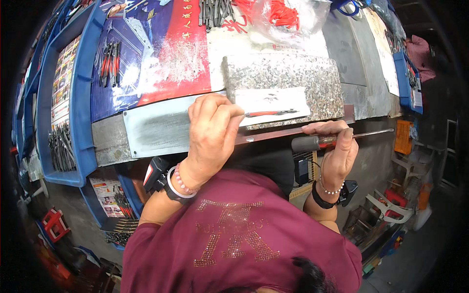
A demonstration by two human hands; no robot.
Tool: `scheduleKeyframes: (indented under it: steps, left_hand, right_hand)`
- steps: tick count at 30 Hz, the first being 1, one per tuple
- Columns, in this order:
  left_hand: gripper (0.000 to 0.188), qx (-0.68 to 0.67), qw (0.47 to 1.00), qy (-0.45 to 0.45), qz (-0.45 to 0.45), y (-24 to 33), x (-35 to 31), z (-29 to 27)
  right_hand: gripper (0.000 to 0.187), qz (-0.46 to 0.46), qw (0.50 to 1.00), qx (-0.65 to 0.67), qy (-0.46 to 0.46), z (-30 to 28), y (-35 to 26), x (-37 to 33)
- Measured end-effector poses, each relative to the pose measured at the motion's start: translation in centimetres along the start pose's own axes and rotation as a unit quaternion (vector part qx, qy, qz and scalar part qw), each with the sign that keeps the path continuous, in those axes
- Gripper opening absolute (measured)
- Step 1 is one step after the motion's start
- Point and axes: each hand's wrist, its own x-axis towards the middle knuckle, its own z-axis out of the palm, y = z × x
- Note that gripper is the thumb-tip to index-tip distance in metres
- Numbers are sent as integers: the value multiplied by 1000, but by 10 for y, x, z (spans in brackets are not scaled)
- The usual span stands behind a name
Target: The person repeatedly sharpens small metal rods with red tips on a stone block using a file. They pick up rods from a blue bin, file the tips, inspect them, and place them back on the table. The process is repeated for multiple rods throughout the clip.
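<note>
On the worktop, a speckled granite block [283,72] carries a white sheet [281,97] with small dark specks. Along the sheet's near edge lies a slim red-and-black tool [271,113], whose exact kind I cannot make out. Its left end is pinched between the thumb and fingers of my left hand [212,129]. My right hand [337,146], just off the table's front edge, is closed around a screwdriver [308,143] with a dark grey and red handle. The screwdriver's metal shaft points right, away from the block.
A pale metal plate [156,128] lies left of the block. Similar red-and-black tools [110,63] rest on a printed sheet behind it. Blue trays [84,97] stand at left, a blue bin [408,85] at far right. A plastic bag [293,14] of red parts sits at the back.
</note>
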Motion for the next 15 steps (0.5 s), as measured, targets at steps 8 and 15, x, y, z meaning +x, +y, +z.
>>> scheduleKeyframes:
  steps: [8,15]
  left_hand:
    - [17,-2,1000,18,-1,8,-1,-7]
    - [20,-2,998,36,44,32,-8,-23]
  right_hand:
    - [25,151,976,142,-67,12,3,-19]
    - [24,238,917,319,-34,43,9,-28]
